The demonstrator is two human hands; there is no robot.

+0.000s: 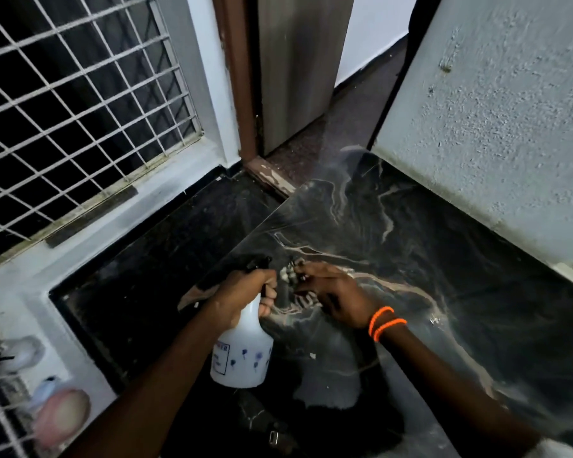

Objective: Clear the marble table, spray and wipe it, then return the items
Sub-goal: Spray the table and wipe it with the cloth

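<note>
Window: a white metal lattice grille [80,104] is seen at ten o'clock, set above a pale painted sill [119,233].
Blurred items: a pinkish rounded object [62,416] and a pale one above it [22,353] are seen at eight o'clock on the pale ledge; what they are cannot be told.
Floor: a dark speckled stone floor [153,266] is seen beneath the sill, at nine o'clock from the hands.
Left hand: the left hand [245,295] is wrapped around the neck of a white plastic spray bottle with a black trigger head [242,355], with fingers curled at the trigger.
Bottle: it is held upright just above the near edge of the table, with its nozzle pointed toward one o'clock.
Right hand: the right hand [331,292] is held at three o'clock from the nozzle, its fingertips pinched at something small by the nozzle tip; the exact grip cannot be told.
Wrist: two orange bead bands [386,322] are worn on the right wrist.
Table: the black marble table with pale veins [444,276] is spread from centre to four o'clock.
Door: a grey door in a brown frame [295,71] is seen at twelve o'clock.
Wall: a rough white plastered wall [510,127] is met by the table at two o'clock.
</note>
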